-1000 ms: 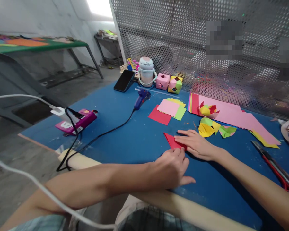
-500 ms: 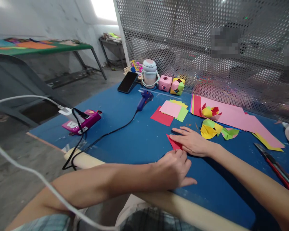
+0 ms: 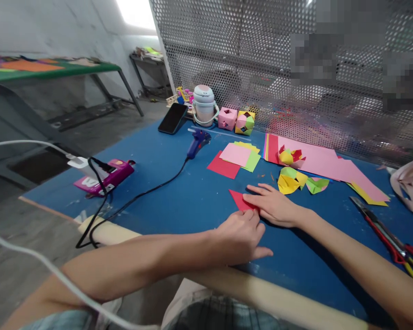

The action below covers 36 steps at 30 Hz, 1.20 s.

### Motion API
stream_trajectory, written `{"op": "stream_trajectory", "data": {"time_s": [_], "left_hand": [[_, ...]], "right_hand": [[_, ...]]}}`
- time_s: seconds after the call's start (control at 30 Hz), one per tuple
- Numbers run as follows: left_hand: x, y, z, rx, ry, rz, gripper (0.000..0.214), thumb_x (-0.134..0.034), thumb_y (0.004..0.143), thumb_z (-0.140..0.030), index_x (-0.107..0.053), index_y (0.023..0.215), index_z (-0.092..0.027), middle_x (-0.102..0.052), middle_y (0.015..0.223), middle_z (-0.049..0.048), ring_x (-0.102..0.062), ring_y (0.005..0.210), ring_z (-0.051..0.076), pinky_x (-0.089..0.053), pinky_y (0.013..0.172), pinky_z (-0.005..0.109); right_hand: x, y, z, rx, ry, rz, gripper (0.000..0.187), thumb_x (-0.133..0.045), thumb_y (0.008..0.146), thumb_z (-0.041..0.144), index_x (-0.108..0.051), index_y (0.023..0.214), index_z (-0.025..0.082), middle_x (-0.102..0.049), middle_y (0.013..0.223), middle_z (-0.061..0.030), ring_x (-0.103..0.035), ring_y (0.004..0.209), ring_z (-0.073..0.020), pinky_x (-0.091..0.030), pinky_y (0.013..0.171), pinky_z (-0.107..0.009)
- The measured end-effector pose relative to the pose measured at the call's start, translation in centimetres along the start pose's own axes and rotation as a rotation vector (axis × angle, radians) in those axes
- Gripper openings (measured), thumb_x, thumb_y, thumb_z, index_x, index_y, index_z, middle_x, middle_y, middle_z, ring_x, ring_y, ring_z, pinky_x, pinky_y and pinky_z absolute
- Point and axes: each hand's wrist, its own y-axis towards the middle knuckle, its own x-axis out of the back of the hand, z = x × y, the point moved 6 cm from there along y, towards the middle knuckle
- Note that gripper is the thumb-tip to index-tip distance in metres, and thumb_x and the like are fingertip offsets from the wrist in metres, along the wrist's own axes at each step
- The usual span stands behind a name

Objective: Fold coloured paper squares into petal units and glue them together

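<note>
A folded piece of red paper (image 3: 240, 200) lies on the blue table, one pointed corner showing to the left of my fingers. My right hand (image 3: 277, 206) rests flat across its right side with fingers stretched out. At the paper's near edge, the curled fingers of my left hand (image 3: 242, 234) pinch it, thumb sticking out to the right. Both hands cover much of the paper. Just beyond my right hand sit a yellow and green folded paper piece (image 3: 291, 181) and a smaller green and pink one (image 3: 317, 184).
Square paper sheets (image 3: 236, 156) lie beyond my hands. A blue glue gun (image 3: 198, 143) trails a cord to a purple power strip (image 3: 112, 176). Folded paper boxes (image 3: 227, 119), a white bottle (image 3: 203, 107) and a phone (image 3: 173, 118) stand behind. A cutter knife (image 3: 375, 224) and scissors (image 3: 411, 261) lie right.
The view has shifted slightly right, so table things appear further left. My right hand has moved right relative to the paper, and more of the red paper's left corner shows. My left hand keeps its pinch.
</note>
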Motion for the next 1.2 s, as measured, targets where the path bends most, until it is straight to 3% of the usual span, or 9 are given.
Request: {"op": "stream_trajectory", "data": {"time_s": [0.13, 0.23, 0.33, 0.53, 0.63, 0.83, 1.0, 1.13, 1.2], "left_hand": [[-0.2, -0.1, 0.1, 0.001, 0.008, 0.016, 0.05, -0.043, 0.08, -0.058, -0.057, 0.078, -0.01, -0.059, 0.077, 0.0142, -0.058, 0.077, 0.027, -0.049, 0.063, 0.037], [-0.2, -0.1, 0.2, 0.007, 0.008, 0.034, 0.049, -0.042, 0.08, -0.058, -0.057, 0.078, -0.011, -0.06, 0.077, 0.0135, -0.058, 0.077, 0.027, -0.05, 0.061, 0.037], [0.0, -0.1, 0.3, 0.007, 0.008, 0.046, 0.05, -0.039, 0.082, -0.057, -0.057, 0.08, -0.011, -0.06, 0.082, 0.0144, -0.058, 0.079, 0.028, -0.05, 0.061, 0.037], [0.2, 0.1, 0.3, 0.006, 0.006, 0.09, 0.051, -0.035, 0.084, -0.056, -0.057, 0.086, -0.01, -0.06, 0.098, 0.0195, -0.058, 0.084, 0.028, -0.05, 0.062, 0.038], [0.2, 0.3, 0.4, 0.013, 0.001, 0.127, 0.05, -0.035, 0.084, -0.055, -0.058, 0.086, -0.011, -0.061, 0.095, 0.0176, -0.058, 0.083, 0.028, -0.05, 0.061, 0.037], [0.1, 0.7, 0.9, 0.061, -0.033, 0.195, 0.042, -0.035, 0.087, -0.049, -0.058, 0.086, -0.013, -0.061, 0.087, 0.0121, -0.058, 0.082, 0.025, -0.05, 0.062, 0.035], [0.4, 1.1, 3.3, 0.152, -0.082, 0.16, 0.025, -0.031, 0.091, -0.021, -0.053, 0.1, -0.014, -0.058, 0.1, 0.0095, -0.055, 0.089, 0.019, -0.049, 0.072, 0.03], [0.8, 1.4, 6.5, 0.263, -0.034, 0.071, 0.025, -0.038, 0.087, -0.016, -0.054, 0.105, -0.013, -0.051, 0.12, 0.0138, -0.05, 0.101, 0.024, -0.044, 0.084, 0.038], [0.4, 1.5, 7.5, 0.265, -0.074, 0.106, 0.025, -0.041, 0.085, -0.015, -0.056, 0.105, -0.013, -0.057, 0.111, 0.0129, -0.052, 0.097, 0.023, -0.044, 0.083, 0.037]], "right_hand": [[0.2, 2.9, 0.2, 0.07, 0.009, 0.022, 0.05, -0.036, 0.086, 0.018, -0.035, 0.135, 0.014, -0.044, 0.137, -0.0082, -0.021, 0.134, -0.0221, -0.02, 0.105, -0.046], [0.1, 3.2, 0.0, 0.07, 0.016, 0.032, 0.05, -0.035, 0.087, 0.019, -0.032, 0.137, 0.015, -0.042, 0.138, -0.0068, -0.021, 0.134, -0.0217, -0.02, 0.106, -0.046], [-0.2, 1.0, -0.4, 0.031, 0.015, 0.025, 0.049, -0.034, 0.089, 0.021, -0.031, 0.138, 0.016, -0.041, 0.139, -0.0073, -0.021, 0.134, -0.0215, -0.02, 0.106, -0.046], [-0.2, -6.7, -1.4, -0.114, -0.071, 0.012, 0.054, -0.039, 0.083, 0.015, -0.033, 0.136, 0.014, -0.044, 0.136, -0.009, -0.022, 0.134, -0.0224, -0.022, 0.106, -0.047], [0.1, -8.5, -1.2, -0.145, -0.134, -0.023, 0.051, -0.04, 0.082, 0.014, -0.039, 0.133, 0.015, -0.049, 0.132, -0.0099, -0.029, 0.131, -0.0239, -0.023, 0.105, -0.049], [1.2, -5.8, -1.5, -0.394, -0.124, -0.265, 0.032, -0.038, 0.091, 0.026, -0.056, 0.115, 0.015, -0.065, 0.105, -0.0114, -0.058, 0.097, -0.0216, -0.042, 0.086, -0.039], [0.3, -3.0, -1.8, -0.469, -0.153, -0.152, 0.027, -0.049, 0.086, 0.035, -0.062, 0.101, 0.016, -0.063, 0.09, -0.0116, -0.057, 0.084, -0.0234, -0.043, 0.073, -0.035], [0.1, -3.3, -2.1, -0.516, 0.038, -0.159, 0.017, -0.054, 0.084, 0.029, -0.06, 0.095, 0.017, -0.061, 0.083, -0.0064, -0.056, 0.079, -0.0195, -0.043, 0.07, -0.03], [0.1, -3.6, -2.2, -0.536, 0.116, -0.178, 0.011, -0.055, 0.083, 0.027, -0.059, 0.088, 0.018, -0.06, 0.079, -0.0042, -0.055, 0.076, -0.0179, -0.042, 0.068, -0.029]]}}
